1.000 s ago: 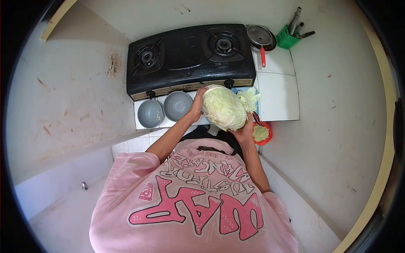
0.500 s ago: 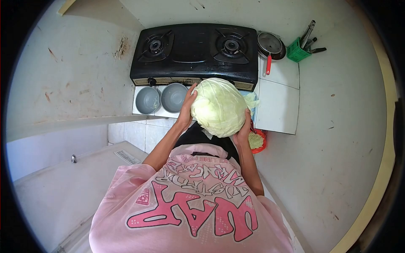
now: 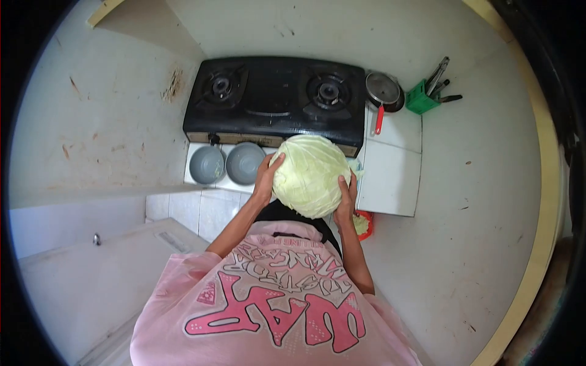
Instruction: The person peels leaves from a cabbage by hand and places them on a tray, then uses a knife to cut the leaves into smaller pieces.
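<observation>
A large pale green head of cabbage (image 3: pixel 308 175) is held up in front of my chest, over the tiled counter. My left hand (image 3: pixel 267 174) grips its left side, fingers spread on the leaves. On the cabbage's right side, my right hand (image 3: pixel 345 198) presses against it from below. Loose cabbage leaves (image 3: pixel 356 171) peek out behind it on the counter. A red bowl (image 3: pixel 362 224) with shredded cabbage sits low at my right, partly hidden by my forearm.
A black two-burner gas stove (image 3: pixel 274 97) stands at the back of the white tiled counter (image 3: pixel 390 177). Two grey bowls (image 3: pixel 226 163) sit in front of it at the left. A small pan with a red handle (image 3: pixel 381 93) and a green utensil holder (image 3: pixel 422 96) stand at the right.
The cabbage has turned in my hands, from tilted with my right hand under it to upright with both hands on its sides. The view has shifted down.
</observation>
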Motion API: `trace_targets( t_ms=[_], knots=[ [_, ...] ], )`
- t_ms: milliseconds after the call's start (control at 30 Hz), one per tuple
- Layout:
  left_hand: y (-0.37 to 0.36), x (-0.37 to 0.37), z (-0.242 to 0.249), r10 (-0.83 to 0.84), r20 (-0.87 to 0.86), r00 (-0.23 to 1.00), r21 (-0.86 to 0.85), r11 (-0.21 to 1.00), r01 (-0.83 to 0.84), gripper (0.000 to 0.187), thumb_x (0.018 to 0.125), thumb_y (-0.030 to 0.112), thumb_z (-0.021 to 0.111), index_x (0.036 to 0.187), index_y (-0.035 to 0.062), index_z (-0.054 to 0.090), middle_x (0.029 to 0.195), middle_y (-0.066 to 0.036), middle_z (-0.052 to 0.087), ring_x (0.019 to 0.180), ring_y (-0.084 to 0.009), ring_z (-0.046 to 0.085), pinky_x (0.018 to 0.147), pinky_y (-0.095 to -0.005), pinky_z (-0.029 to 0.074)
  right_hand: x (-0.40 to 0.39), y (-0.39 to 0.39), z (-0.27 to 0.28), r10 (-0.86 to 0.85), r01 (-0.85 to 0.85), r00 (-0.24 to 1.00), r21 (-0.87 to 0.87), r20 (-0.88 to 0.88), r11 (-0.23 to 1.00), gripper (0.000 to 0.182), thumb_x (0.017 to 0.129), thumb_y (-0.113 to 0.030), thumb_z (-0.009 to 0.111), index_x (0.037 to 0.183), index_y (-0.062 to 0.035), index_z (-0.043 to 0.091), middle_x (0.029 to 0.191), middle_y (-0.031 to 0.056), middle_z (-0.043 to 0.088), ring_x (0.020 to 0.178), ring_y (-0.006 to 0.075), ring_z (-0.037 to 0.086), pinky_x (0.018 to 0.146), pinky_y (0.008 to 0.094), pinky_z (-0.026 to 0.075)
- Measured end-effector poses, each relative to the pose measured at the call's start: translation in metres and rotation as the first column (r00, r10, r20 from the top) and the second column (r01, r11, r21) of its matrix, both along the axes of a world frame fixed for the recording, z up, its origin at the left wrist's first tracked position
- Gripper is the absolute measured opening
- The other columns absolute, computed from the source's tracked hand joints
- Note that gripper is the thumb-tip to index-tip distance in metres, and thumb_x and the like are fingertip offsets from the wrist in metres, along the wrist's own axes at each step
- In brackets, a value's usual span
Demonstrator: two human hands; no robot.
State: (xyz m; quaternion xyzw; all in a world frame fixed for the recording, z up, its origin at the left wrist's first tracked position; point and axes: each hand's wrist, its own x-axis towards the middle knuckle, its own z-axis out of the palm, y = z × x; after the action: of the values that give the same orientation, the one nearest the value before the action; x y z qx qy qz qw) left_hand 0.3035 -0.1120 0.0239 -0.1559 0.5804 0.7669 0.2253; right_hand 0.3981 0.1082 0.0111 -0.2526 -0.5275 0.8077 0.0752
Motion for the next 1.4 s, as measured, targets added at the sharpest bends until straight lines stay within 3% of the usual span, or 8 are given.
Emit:
trace_targets(
  t_ms=[133, 367, 467, 667, 733, 767, 867, 1400],
  knots=[
    [0.01, -0.029, -0.007, -0.015, -0.066, 0.998, -0.091, 0.996, 0.009, 0.072, 0.101, 0.05, 0.075, 0.144, -0.005, 0.058, 0.134, -0.018, 0.068, 0.12, -0.0237, 0.065, 0.105, -0.0354, 0.051, -0.017, 0.006, -0.007, -0.041, 0.044, 0.999, 0.115, -0.023, 0.992, 0.069, 0.107, -0.037, 0.067, 0.16, 0.0007, 0.043, 0.151, 0.0169, 0.056, 0.139, 0.028, 0.054, 0.117, 0.0387, 0.043],
    [0.033, -0.091, 0.011, -0.023, -0.201, 0.979, -0.03, 0.999, 0.017, 0.065, 0.102, 0.051, 0.074, 0.139, -0.0019, 0.063, 0.129, -0.015, 0.069, 0.118, -0.0215, 0.064, 0.104, -0.0336, 0.049, -0.074, 0.028, 0.005, -0.068, 0.096, 0.989, 0.208, -0.135, 0.973, 0.066, 0.108, -0.036, 0.065, 0.157, 0.0026, 0.045, 0.147, 0.018, 0.06, 0.133, 0.0267, 0.059, 0.114, 0.038, 0.047],
    [0.052, -0.127, 0.031, -0.037, -0.29, 0.956, -0.065, 0.998, 0.019, 0.065, 0.102, 0.051, 0.075, 0.138, -0.0014, 0.064, 0.129, -0.015, 0.069, 0.117, -0.0214, 0.065, 0.104, -0.034, 0.049, -0.116, 0.049, 0.018, -0.056, 0.087, 0.983, 0.17, -0.176, 0.982, 0.065, 0.106, -0.038, 0.068, 0.155, 0.0016, 0.051, 0.149, 0.0178, 0.057, 0.139, 0.0275, 0.053, 0.119, 0.0396, 0.04],
    [0.096, -0.223, 0.042, -0.082, -0.386, 0.919, -0.12, 0.992, 0.038, 0.079, 0.097, 0.059, 0.077, 0.14, -0.0049, 0.062, 0.13, -0.02, 0.07, 0.119, -0.0252, 0.067, 0.106, -0.0376, 0.051, -0.208, 0.094, 0.039, -0.06, 0.118, 0.956, 0.189, -0.287, 0.975, 0.071, 0.106, -0.043, 0.068, 0.157, 0.0028, 0.049, 0.149, 0.0179, 0.058, 0.136, 0.0277, 0.056, 0.117, 0.0386, 0.042],
    [0.108, -0.25, 0.056, -0.127, -0.373, 0.919, -0.163, 0.984, 0.07, 0.088, 0.094, 0.063, 0.077, 0.144, -0.0068, 0.06, 0.134, -0.023, 0.069, 0.122, -0.0281, 0.068, 0.107, -0.0395, 0.052, -0.236, 0.111, 0.039, -0.06, 0.089, 0.968, 0.11, -0.244, 0.99, 0.075, 0.106, -0.046, 0.069, 0.157, 0.0037, 0.047, 0.148, 0.018, 0.058, 0.136, 0.0271, 0.056, 0.115, 0.0391, 0.045],
    [0.114, -0.266, 0.055, -0.151, -0.364, 0.919, -0.17, 0.981, 0.093, 0.091, 0.093, 0.065, 0.078, 0.146, -0.007, 0.058, 0.136, -0.024, 0.069, 0.124, -0.0292, 0.068, 0.108, -0.0399, 0.051, -0.252, 0.116, 0.037, -0.115, 0.146, 0.968, 0.128, -0.225, 0.981, 0.062, 0.108, -0.042, 0.065, 0.15, 0.0013, 0.051, 0.135, 0.0168, 0.066, 0.126, 0.0254, 0.065, 0.107, 0.0398, 0.053],
    [0.132, -0.313, 0.045, -0.21, -0.333, 0.919, -0.192, 0.97, 0.151, 0.096, 0.09, 0.067, 0.077, 0.148, -0.0073, 0.058, 0.139, -0.026, 0.068, 0.127, -0.0318, 0.068, 0.109, -0.0406, 0.051, -0.287, 0.13, 0.037, -0.118, 0.139, 0.963, 0.07, -0.244, 0.988, 0.063, 0.107, -0.045, 0.067, 0.148, 0.0014, 0.054, 0.135, 0.0169, 0.066, 0.125, 0.026, 0.066, 0.106, 0.0405, 0.054],
    [0.119, -0.342, -0.02, -0.192, -0.293, 0.936, -0.182, 0.973, 0.143, 0.08, 0.096, 0.057, 0.075, 0.144, -0.0058, 0.064, 0.132, -0.023, 0.073, 0.12, -0.0289, 0.071, 0.105, -0.0385, 0.052, -0.325, 0.12, -0.014, -0.145, 0.155, 0.986, 0.119, -0.087, 0.981, 0.073, 0.103, -0.041, 0.072, 0.155, 0.0068, 0.051, 0.146, 0.0209, 0.061, 0.132, 0.0274, 0.059, 0.113, 0.0382, 0.046]
  ],
)
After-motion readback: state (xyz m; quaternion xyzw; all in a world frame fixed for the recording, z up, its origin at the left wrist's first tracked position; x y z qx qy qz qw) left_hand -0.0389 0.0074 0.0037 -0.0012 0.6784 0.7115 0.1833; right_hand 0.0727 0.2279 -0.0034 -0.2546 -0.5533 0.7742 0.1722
